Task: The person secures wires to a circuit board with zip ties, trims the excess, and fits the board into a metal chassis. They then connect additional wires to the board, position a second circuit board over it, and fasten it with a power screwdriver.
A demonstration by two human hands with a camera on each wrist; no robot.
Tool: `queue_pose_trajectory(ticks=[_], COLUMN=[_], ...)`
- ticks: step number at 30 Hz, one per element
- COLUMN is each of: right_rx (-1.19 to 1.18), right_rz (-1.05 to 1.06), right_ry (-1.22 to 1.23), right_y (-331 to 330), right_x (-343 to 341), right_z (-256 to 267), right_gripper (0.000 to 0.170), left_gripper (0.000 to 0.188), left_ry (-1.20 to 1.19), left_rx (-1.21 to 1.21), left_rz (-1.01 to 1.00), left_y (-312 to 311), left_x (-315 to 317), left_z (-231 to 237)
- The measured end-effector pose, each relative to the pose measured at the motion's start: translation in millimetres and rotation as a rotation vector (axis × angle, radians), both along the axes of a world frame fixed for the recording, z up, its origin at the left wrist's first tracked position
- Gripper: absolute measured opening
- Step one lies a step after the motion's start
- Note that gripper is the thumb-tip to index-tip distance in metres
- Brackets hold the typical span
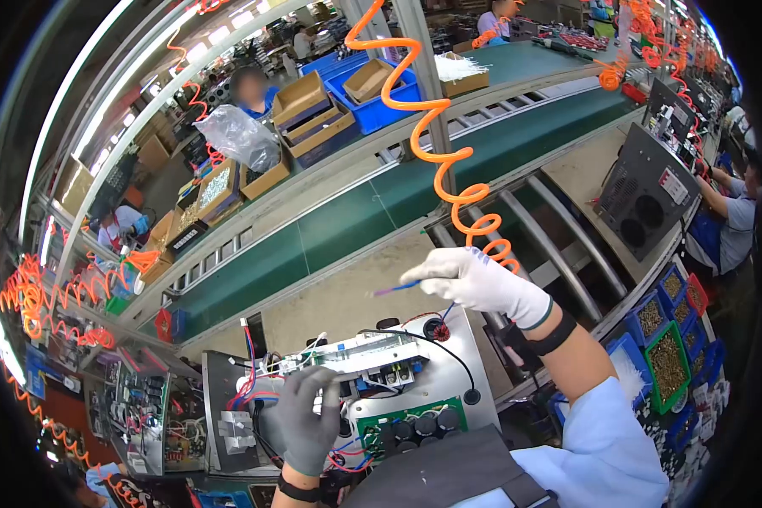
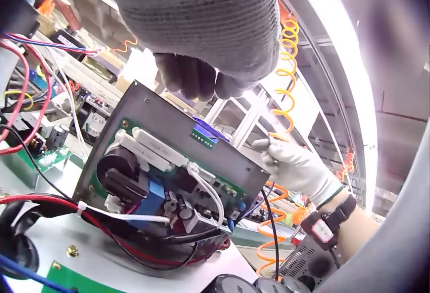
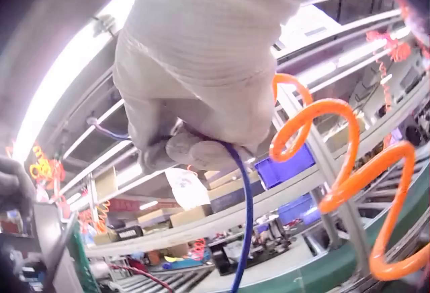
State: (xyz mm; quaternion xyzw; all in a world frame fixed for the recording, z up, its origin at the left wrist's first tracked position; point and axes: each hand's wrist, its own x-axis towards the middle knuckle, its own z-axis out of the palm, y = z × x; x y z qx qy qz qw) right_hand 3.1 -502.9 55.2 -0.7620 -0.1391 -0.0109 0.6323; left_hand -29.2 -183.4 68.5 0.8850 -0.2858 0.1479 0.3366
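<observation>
My right hand (image 1: 483,284), in a white glove, is raised over the far side of the metal chassis (image 1: 474,415) and pinches a blue wire (image 3: 247,219). A free end of this wire sticks out past the fingertips, and the other part hangs down below the hand. My left hand (image 1: 309,419), in a grey glove, is over the left part of the chassis with its fingers loosely bent. Close by stands a tilted panel (image 2: 101,149) carrying a circuit board with white resistors and a black coil. A green board (image 1: 368,423) with several black capacitors lies in the chassis.
An orange coiled hose (image 1: 449,157) hangs beyond my right hand. A green conveyor (image 1: 339,233) runs across the back, with cardboard boxes (image 1: 300,97) and a blue crate (image 1: 389,110) behind it. Screw bins (image 1: 669,364) stand at the right. Another open chassis (image 1: 148,415) is at the left.
</observation>
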Motion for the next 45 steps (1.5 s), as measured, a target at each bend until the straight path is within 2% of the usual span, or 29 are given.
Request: queue_pose_trajectory(ticks=[2, 3, 4, 6, 7, 8, 10, 11, 12, 14, 15, 16, 18, 19, 21, 22, 24, 25, 28, 30, 32, 34, 36, 38, 40, 43, 44, 45], right_rx=[-0.543, -0.447, -0.452, -0.17, 0.03, 0.043, -0.213, -0.326, -0.307, -0.251, -0.469, -0.835, -1.312, -1.307, -1.313, -1.309, -1.397, -1.221, -0.644, -0.565, -0.218, -0.219, -0.002, -0.018, 0.085, -0.029, -0.029, 0.054], right_rz=[-0.179, -0.235, -0.252, -0.277, -0.312, -0.318, -0.423, -0.499, -0.513, -0.468, -0.42, -0.322, -0.072, -0.075, 0.026, 0.033, 0.229, 0.243, 0.27, 0.284, 0.347, 0.397, 0.358, 0.382, 0.34, 0.339, 0.318, 0.248], right_ry=[-0.182, -0.099, -0.094, 0.264, 0.254, 0.266, -0.153, -0.286, -0.284, -0.247, -0.23, -0.16, 0.011, 0.009, -0.279, -0.286, -0.245, -0.324, -0.213, -0.196, 0.327, 0.402, 0.374, 0.38, 0.457, 0.386, 0.387, 0.315], right_y=[-12, -18, -22, -28, -30, -33, -40, -42, -41, -40, -38, -34, -27, -28, -30, -28, -21, -20, 3, 10, 13, 15, 21, 24, 26, 24, 22, 21], right_x=[-2, -7, -14, -26, -29, -30, -23, -23, -24, -23, -23, -17, 1, 6, 15, 20, 29, 26, 23, 20, 16, 17, 15, 14, 12, 9, 6, 4], right_z=[-20, -27, -32, -40, -49, -53, -56, -48, -45, -41, -40, -37, -45, -55, -76, -80, -80, -77, -87, -86, -75, -74, -85, -84, -90, -86, -84, -82], right_gripper=[0.026, 0.026, 0.026, 0.028, 0.027, 0.027, 0.025, 0.024, 0.024, 0.025, 0.021, 0.014, 0.012, 0.012, 0.009, 0.009, 0.011, 0.014, 0.022, 0.022, 0.023, 0.026, 0.027, 0.026, 0.024, 0.032, 0.032, 0.036], left_gripper=[0.013, 0.014, 0.014, 0.015, 0.015, 0.015, 0.015, 0.016, 0.017, 0.017, 0.018, 0.018, 0.019, 0.02, 0.02, 0.02, 0.02, 0.02, 0.017, 0.016, 0.016, 0.017, 0.02, 0.025, 0.022, 0.016, 0.016, 0.015], left_ry=[-0.067, -0.062, -0.058, -0.041, -0.024, -0.013, -0.017, -0.017, -0.04, -0.066, -0.085, -0.086, -0.08, -0.075, -0.063, -0.047, -0.042, -0.032, -0.083, -0.05, 0.001, 0.072, 0.101, 0.057, -0.013, -0.039, -0.042, 0.061], left_rx=[0.026, 0.034, 0.04, 0.048, 0.066, 0.08, 0.127, 0.154, 0.177, 0.265, 0.305, 0.32, 0.334, 0.326, 0.321, 0.313, 0.314, 0.285, 0.277, 0.217, 0.179, 0.149, 0.115, 0.185, 0.262, 0.332, 0.328, 0.231], left_rz=[-0.041, -0.055, -0.066, -0.071, -0.058, -0.067, -0.098, -0.115, -0.144, -0.18, -0.202, -0.204, -0.19, -0.181, -0.179, -0.179, -0.155, -0.156, -0.107, -0.029, 0.013, 0.055, 0.058, 0.095, 0.029, 0.007, -0.012, -0.003], left_y=[-7, -7, -8, -10, -12, -15, -22, -28, -32, -43, -46, -48, -50, -51, -49, -48, -46, -43, -30, -18, -5, 1, -10, -24, -40, -54, -56, -54], left_x=[-4, -5, -5, -4, -5, -5, -1, 0, 3, 4, 6, 6, 8, 9, 10, 9, 7, 7, 4, 1, -1, -2, -1, 6, 15, 21, 25, 29], left_z=[1, 0, -2, -6, -7, -7, -3, 1, 1, 6, 7, 8, 8, 7, 5, 5, 8, 7, 11, 12, 10, 7, 9, 7, 10, 2, -4, -11])
